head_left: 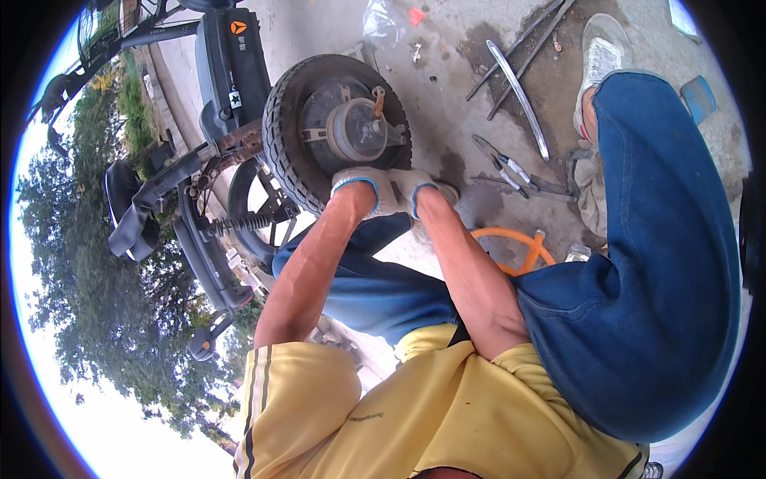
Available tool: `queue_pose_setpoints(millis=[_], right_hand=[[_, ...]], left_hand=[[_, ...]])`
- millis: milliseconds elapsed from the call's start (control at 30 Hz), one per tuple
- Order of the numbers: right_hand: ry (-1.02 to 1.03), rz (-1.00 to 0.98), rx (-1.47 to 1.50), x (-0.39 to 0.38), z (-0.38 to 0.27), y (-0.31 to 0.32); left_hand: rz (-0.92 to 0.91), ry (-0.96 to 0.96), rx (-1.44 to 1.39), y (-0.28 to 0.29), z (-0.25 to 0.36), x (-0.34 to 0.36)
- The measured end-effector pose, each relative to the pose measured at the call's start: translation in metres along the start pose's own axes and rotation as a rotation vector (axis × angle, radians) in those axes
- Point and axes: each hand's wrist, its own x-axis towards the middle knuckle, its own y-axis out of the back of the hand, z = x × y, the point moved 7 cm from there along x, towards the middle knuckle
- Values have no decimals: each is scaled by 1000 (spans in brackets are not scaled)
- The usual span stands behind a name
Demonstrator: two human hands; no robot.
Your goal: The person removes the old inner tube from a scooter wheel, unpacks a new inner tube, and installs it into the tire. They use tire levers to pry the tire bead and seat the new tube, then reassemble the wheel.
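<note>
A scooter wheel (337, 132) with a black knobbly tyre stands in front of me, its round grey hub and rusty lever facing up and to the right. Both my hands wear pale gloves with blue cuffs and are side by side at the tyre's near edge. My left hand (369, 185) is closed on the tyre, lying over its sidewall. Close beside it, my right hand (423, 190) grips the same edge; its fingertips are mostly hidden. The dark scooter (231, 88) is on the left, right up against the wheel; whether they are joined cannot be seen.
On the concrete to the right lie a shiny curved metal bar (519, 100), dark rods (523, 52) and long-handled pliers (503, 164). An orange hoop (507, 235) is near my right forearm. Beige cloth (589, 195) lies beside my bent right leg. A clear plastic bag (383, 22) is beyond the wheel.
</note>
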Motion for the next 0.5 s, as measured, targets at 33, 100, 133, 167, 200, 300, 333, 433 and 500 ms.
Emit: queue_pose_setpoints(millis=[33,100,133,167,200,300,333,433,500], right_hand=[[-12,-5,17,-9,0,2],[-47,-39,170,-8,9,12],[-72,-73,302,-4,14,19],[-119,7,278,-23,8,30],[-88,32,234,-13,6,38],[-22,120,63,-1,11,50],[-11,73,114,3,14,44],[8,-149,272,7,25,15],[65,-192,266,6,30,4]], left_hand=[[49,75,24,4,9,-12],[147,137,82,-10,10,-21],[295,168,94,-17,4,-25],[346,139,147,-18,3,-29],[396,110,198,-15,1,-31],[337,63,303,12,2,-52],[430,-3,335,31,8,-69],[694,-122,104,34,20,-77],[674,-111,116,8,16,-55]])
